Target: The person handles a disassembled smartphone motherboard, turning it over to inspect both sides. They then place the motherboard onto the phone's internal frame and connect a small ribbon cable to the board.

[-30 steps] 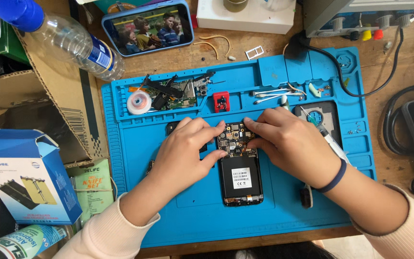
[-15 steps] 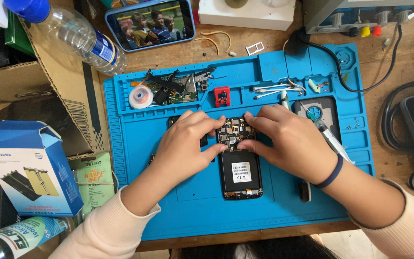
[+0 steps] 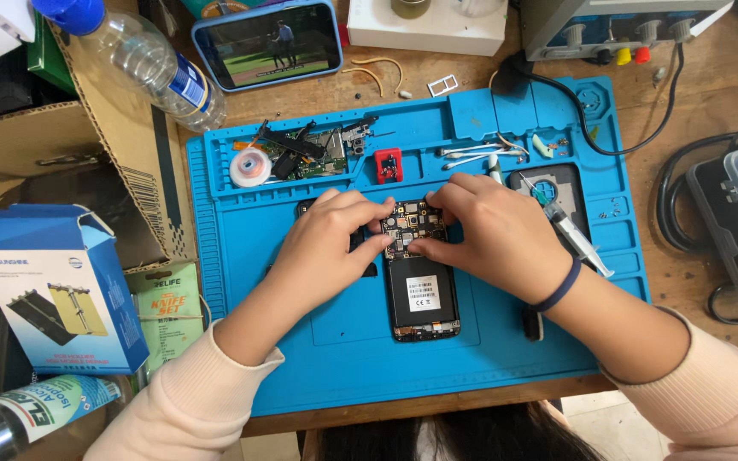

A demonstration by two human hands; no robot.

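Observation:
An opened black phone (image 3: 421, 286) lies back side up in the middle of a blue work mat (image 3: 318, 358), its circuit board (image 3: 412, 229) bare at the top and a battery with a white label below. My left hand (image 3: 335, 243) rests on the mat at the phone's left, fingertips pressing on the board's left edge. My right hand (image 3: 489, 230), with a dark band on the wrist, comes in from the right with its fingertips on the board's right edge. Both hands pinch the board from either side.
The mat's top tray holds a tape roll (image 3: 251, 166), loose phone parts (image 3: 309, 154), a red block (image 3: 388, 164) and tweezers (image 3: 471, 154). A syringe (image 3: 570, 226) lies on the right. Behind stand a propped phone (image 3: 268, 41) playing video, a water bottle (image 3: 143, 60), and cardboard boxes (image 3: 53, 290) at left.
Both hands keep their place on the board, the fingertips shifting slightly. The view has moved a little, and the picture on the propped phone's screen has changed.

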